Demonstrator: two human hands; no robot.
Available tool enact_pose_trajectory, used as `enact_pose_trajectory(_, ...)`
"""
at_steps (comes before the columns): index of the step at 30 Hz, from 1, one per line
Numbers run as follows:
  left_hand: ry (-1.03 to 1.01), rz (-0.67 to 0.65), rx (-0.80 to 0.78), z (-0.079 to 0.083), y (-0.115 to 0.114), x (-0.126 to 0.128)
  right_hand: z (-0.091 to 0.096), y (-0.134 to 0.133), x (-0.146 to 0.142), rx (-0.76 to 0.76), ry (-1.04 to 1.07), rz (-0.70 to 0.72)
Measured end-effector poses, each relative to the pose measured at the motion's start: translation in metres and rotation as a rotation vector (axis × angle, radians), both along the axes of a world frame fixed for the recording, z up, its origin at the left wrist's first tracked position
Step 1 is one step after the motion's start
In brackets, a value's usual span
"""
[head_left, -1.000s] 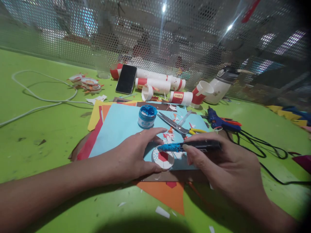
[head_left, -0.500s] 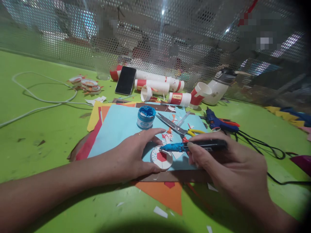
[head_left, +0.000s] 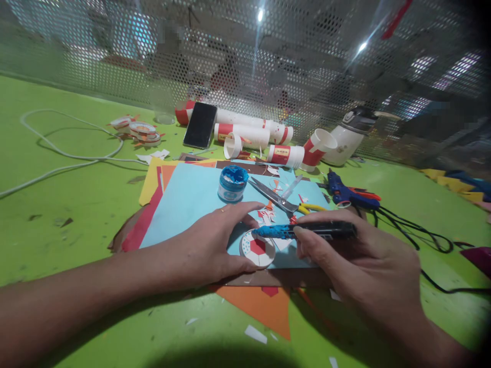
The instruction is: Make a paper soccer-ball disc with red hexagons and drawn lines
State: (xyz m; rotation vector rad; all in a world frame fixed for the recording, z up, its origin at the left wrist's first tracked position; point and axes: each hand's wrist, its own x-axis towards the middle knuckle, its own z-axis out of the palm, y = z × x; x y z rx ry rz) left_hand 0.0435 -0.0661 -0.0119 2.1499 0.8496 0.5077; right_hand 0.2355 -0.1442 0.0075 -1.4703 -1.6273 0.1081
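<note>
My left hand (head_left: 215, 243) steadies a small round white disc (head_left: 264, 258) between thumb and fingers, on light blue paper (head_left: 180, 204). The disc bears a red shape in its middle, thin dividing lines and blue dots at its left. Gripped in my right hand (head_left: 360, 260) is a black marker (head_left: 322, 230) whose front end is coated in blue paint. Its tip is at the disc's upper edge; I cannot tell whether it touches. Behind the disc stands an open jar of blue paint (head_left: 232, 185). Scissors (head_left: 274, 197) with yellow handles lie to its right.
Paper cups (head_left: 286, 155), a phone (head_left: 200, 125) and a white kettle-like container (head_left: 347, 138) line the back, before a perforated metal screen (head_left: 245, 61). At right lies a blue glue gun (head_left: 341, 191) with a black cord. A white cable (head_left: 76, 159) loops at left, near decorated discs (head_left: 141, 130).
The view has shifted slightly, so everything sits a little further right. The marker tip stays near the disc's upper edge, and both hands keep their hold.
</note>
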Motion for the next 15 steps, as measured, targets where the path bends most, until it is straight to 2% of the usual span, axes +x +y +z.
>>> enact_pose_trajectory(11, 0.020, 0.015, -0.006, -0.0009, 0.0004, 0.0000, -0.0007, -0.0018, -0.0031, -0.041, 0.029, -0.031)
enact_pose_trajectory(15, 0.035, 0.027, -0.008, 0.0013, -0.0005, 0.0012, -0.0022, -0.0010, -0.0030, -0.002, -0.009, -0.026)
